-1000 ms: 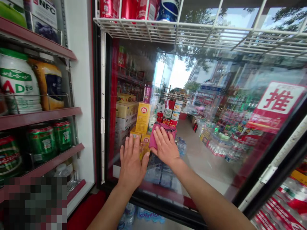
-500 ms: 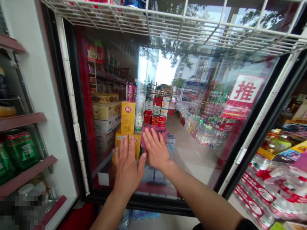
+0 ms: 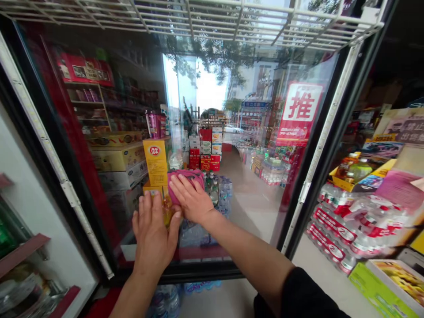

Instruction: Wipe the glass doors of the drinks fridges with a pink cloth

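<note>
A glass door (image 3: 251, 216) in a black frame stands in front of me. My right hand (image 3: 194, 203) presses a folded pink cloth (image 3: 198, 176) with dark markings against the glass, its fingers laid over it. My left hand (image 3: 152, 234) rests flat on the glass, lower and to the left, fingers stretched and slightly apart with nothing in them. Its thumb is close below the cloth. Part of the cloth is hidden under my right hand.
A white wire rack (image 3: 212, 22) crosses the top of the door. A red and white sticker (image 3: 300, 112) is on the right of the glass. Packs of bottles (image 3: 344, 234) and a green carton (image 3: 377, 287) stand at right; a shelf (image 3: 23, 254) is at lower left.
The view has shifted, so the sticker and frame sit further left. My right hand and the cloth stay against the glass, now a little left across it; my left hand remains flat nearby.
</note>
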Motion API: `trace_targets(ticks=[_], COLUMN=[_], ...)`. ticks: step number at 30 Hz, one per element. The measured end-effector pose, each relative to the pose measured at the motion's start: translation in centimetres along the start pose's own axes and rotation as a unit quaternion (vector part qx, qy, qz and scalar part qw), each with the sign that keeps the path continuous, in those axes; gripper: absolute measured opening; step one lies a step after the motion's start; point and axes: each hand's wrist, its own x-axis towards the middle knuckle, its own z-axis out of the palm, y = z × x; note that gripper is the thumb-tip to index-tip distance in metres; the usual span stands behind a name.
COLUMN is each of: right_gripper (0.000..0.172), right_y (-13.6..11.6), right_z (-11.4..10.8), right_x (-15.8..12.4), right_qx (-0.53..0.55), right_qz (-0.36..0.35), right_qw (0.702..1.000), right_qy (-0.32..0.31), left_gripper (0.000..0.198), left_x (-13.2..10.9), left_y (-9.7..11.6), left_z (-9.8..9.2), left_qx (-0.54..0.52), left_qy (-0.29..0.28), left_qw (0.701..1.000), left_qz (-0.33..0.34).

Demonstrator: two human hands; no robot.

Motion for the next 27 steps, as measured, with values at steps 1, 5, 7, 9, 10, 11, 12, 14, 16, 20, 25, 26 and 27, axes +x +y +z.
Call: trace_targets(ticks=[1,5,7,9,10,11,12,14,16,20,25,26,27], right_gripper=[0.075,0.085,0.087,0.089,0.089,0.09,0.09,0.091,0.091,0.094,0.098,0.099,0.098], right_y=[0.8,4.3,6.0,7.5,8.2,8.9,9.6,11.1,12.7,15.5,14.5,13.6,12.6], right_z=[-0.3,-1.3,-1.8,-2.3,-2.5,-2.8,-3.2,-3.9,-4.6,-5.5,-5.4,-5.2,-4.9], right_x=[-1.0,-5.1,-7.0,-8.6,-9.3,-10.1,-10.9,-12.6,-14.5,-18.0,-17.9,-17.2,-16.3], right_qx=[-0.003,-0.037,-0.063,-0.086,-0.096,-0.106,-0.116,-0.14,-0.166,-0.21,-0.189,-0.177,-0.163], right_qz=[0.008,0.038,0.054,0.071,0.081,0.091,0.102,0.12,0.138,0.186,0.283,0.296,0.295], right_qw=[1.0,0.998,0.996,0.992,0.99,0.987,0.985,0.979,0.971,0.95,0.925,0.925,0.929], right_qy=[0.001,0.022,0.045,0.064,0.07,0.074,0.077,0.085,0.098,0.137,0.168,0.162,0.152], left_gripper=[0.085,0.082,0.081,0.081,0.081,0.081,0.08,0.08,0.08,0.08,0.079,0.079,0.079], left_x=[0.0,-0.1,0.0,0.0,0.0,0.0,0.0,-0.1,-0.2,-0.3,-0.5,-0.6,-0.6], left_y=[0.6,3.0,4.2,5.3,5.9,6.4,6.8,7.5,8.0,8.4,8.6,8.6,8.6], left_z=[0.3,1.6,2.1,2.5,2.7,2.9,3.1,3.5,3.9,4.5,4.8,4.9,5.0], left_qx=[-0.004,-0.023,-0.032,-0.043,-0.048,-0.051,-0.054,-0.058,-0.063,-0.072,-0.08,-0.08,-0.08], left_qy=[-0.001,-0.002,-0.002,-0.003,-0.004,-0.006,-0.007,-0.008,-0.009,-0.013,-0.014,-0.015,-0.016], left_qw=[1.0,0.999,0.999,0.998,0.998,0.997,0.997,0.996,0.996,0.995,0.994,0.994,0.994], left_qz=[0.005,0.024,0.032,0.042,0.048,0.054,0.059,0.066,0.07,0.071,0.067,0.068,0.068])
